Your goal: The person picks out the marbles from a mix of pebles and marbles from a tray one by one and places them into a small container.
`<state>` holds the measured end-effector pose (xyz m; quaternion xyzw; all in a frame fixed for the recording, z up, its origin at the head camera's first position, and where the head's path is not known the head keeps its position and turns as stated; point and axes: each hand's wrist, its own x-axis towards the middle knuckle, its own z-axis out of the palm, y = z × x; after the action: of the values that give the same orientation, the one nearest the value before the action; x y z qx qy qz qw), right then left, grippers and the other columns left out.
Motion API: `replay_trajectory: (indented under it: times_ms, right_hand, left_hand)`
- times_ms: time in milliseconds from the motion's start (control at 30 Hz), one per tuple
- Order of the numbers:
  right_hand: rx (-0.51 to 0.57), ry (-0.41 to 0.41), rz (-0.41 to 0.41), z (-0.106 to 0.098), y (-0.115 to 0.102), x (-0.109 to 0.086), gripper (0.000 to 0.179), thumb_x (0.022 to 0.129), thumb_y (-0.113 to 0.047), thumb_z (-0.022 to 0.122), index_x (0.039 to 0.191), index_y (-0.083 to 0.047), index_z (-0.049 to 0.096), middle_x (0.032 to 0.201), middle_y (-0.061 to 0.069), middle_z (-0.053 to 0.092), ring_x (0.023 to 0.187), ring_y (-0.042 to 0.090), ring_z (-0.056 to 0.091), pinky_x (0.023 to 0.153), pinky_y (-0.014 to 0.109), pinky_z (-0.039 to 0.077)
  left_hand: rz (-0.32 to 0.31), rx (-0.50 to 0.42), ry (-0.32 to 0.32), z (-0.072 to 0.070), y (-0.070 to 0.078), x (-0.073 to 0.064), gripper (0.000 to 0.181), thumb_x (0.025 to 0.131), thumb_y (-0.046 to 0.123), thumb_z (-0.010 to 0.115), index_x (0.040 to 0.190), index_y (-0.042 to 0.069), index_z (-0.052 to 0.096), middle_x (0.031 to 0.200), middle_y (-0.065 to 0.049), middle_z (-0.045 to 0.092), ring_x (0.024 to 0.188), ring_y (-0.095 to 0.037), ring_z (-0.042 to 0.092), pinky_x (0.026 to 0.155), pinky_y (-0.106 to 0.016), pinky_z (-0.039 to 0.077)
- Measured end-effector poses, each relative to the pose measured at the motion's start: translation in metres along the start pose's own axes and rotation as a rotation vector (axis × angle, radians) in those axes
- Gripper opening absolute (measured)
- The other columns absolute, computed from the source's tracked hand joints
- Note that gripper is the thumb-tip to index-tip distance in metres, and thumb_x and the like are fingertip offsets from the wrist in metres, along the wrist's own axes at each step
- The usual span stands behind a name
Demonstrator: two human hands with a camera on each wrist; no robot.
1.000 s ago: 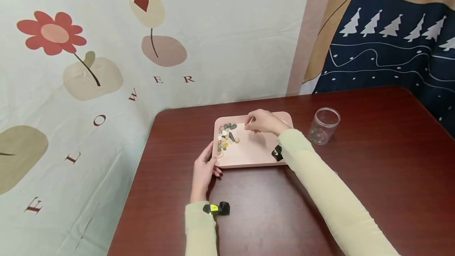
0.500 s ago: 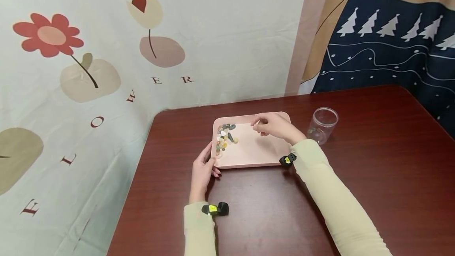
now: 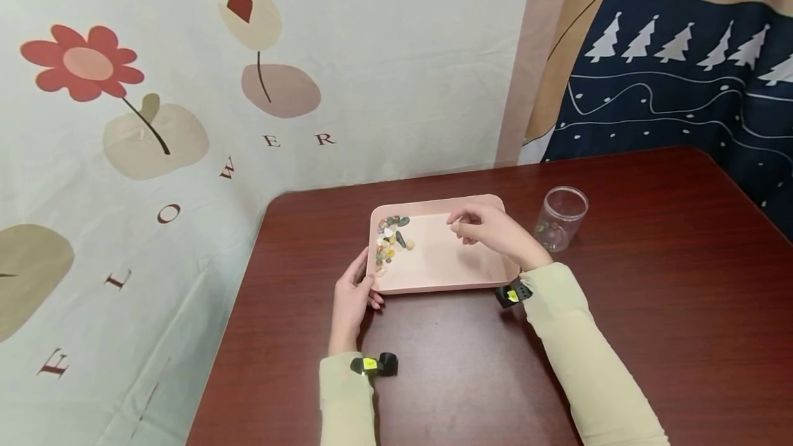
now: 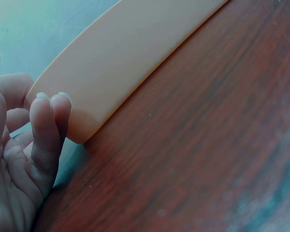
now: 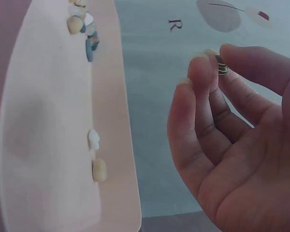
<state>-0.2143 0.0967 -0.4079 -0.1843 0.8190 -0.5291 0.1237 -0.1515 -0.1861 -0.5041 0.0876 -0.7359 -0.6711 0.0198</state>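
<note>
A shallow pink tray [image 3: 446,288] lies on the table with small mixed pebbles [image 3: 389,232] gathered along its left side. My left hand [image 3: 352,298] holds the tray's near left corner; in the left wrist view its fingers [image 4: 43,121] stand against the tray wall [image 4: 130,58]. Above the tray's right half, my right hand [image 3: 495,231] pinches a small striped green stone [image 5: 222,65] between thumb and fingertips. A white pebble [image 5: 94,139] and a cream pebble [image 5: 100,170] lie by the tray's far wall in the right wrist view.
To the right of the tray stands a clear jar [image 3: 562,215] without a lid, a few greenish pieces low inside it. The dark red table [image 3: 446,363] meets a printed flower cloth [image 3: 396,88] at the back, and a navy tree-print cloth [image 3: 669,95] hangs at right.
My right hand has moved right and slightly toward me over the tray, fingers still pinched. The left hand keeps hold of the tray corner, and the pebbles look the same.
</note>
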Motion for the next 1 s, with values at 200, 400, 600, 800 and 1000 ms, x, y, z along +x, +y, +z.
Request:
replay_trajectory:
  times_ms: [200,400,600,800,1000]
  right_hand:
    - [0.059,0.051,-0.010,-0.002,-0.002,-0.012,0.016,0.086,-0.019,0.058,0.100,-0.011,0.061,0.083,0.009,0.058,0.071,0.028,0.057,0.068,0.035,0.052]
    - [0.160,0.096,-0.012,-0.002,-0.019,-0.028,0.019,0.087,-0.014,0.056,0.103,-0.005,0.059,0.082,0.019,0.054,0.073,0.036,0.054,0.070,0.040,0.051]
    - [0.188,0.130,-0.043,-0.002,-0.010,-0.032,0.022,0.086,-0.016,0.058,0.105,-0.004,0.058,0.083,0.020,0.054,0.073,0.034,0.055,0.067,0.035,0.051]
    - [0.177,0.178,-0.033,-0.003,-0.002,-0.036,0.028,0.084,-0.027,0.060,0.106,-0.009,0.058,0.083,0.012,0.056,0.072,0.025,0.057,0.069,0.036,0.052]
    - [0.154,0.222,-0.017,-0.005,-0.002,-0.040,0.030,0.082,-0.034,0.061,0.106,-0.014,0.059,0.084,0.010,0.058,0.074,0.024,0.058,0.071,0.043,0.050]
  left_hand:
    - [0.003,-0.001,-0.001,-0.001,-0.001,0.000,0.053,0.084,0.004,0.048,0.127,0.036,0.048,0.128,0.007,0.048,0.044,-0.026,0.055,0.037,-0.034,0.048]
    - [-0.025,-0.007,-0.012,-0.001,0.001,-0.001,0.053,0.086,0.005,0.047,0.128,0.037,0.046,0.129,0.007,0.047,0.045,-0.026,0.055,0.038,-0.033,0.049]
    - [-0.010,-0.005,-0.006,0.000,-0.001,-0.001,0.053,0.085,0.005,0.048,0.127,0.038,0.047,0.127,0.007,0.048,0.044,-0.026,0.055,0.037,-0.033,0.048]
    - [-0.003,0.006,0.002,0.001,-0.001,-0.001,0.053,0.085,0.005,0.048,0.127,0.037,0.048,0.126,0.006,0.049,0.044,-0.026,0.055,0.037,-0.033,0.048]
    - [0.000,-0.011,-0.006,-0.001,0.000,0.000,0.053,0.085,0.004,0.048,0.127,0.036,0.048,0.126,0.009,0.048,0.043,-0.025,0.055,0.037,-0.033,0.048]
